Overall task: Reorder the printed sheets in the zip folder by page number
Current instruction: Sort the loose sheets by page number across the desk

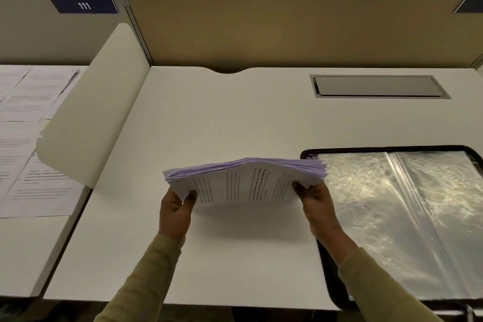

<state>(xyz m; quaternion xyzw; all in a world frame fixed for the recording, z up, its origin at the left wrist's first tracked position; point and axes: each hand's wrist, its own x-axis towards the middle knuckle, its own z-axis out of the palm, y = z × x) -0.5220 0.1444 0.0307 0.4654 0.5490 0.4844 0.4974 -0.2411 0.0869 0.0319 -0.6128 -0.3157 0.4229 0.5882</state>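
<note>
Right now I have the stack of printed sheets lifted off the desk, my left hand pinching one end and my right hand the other, so the pile bows up between them and stays together. The zip folder lies flat just beside my right hand (no sheets visible inside), probably to keep the refill a short move.

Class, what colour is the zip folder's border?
The zip folder has a black border, clearest in the head view.
</note>
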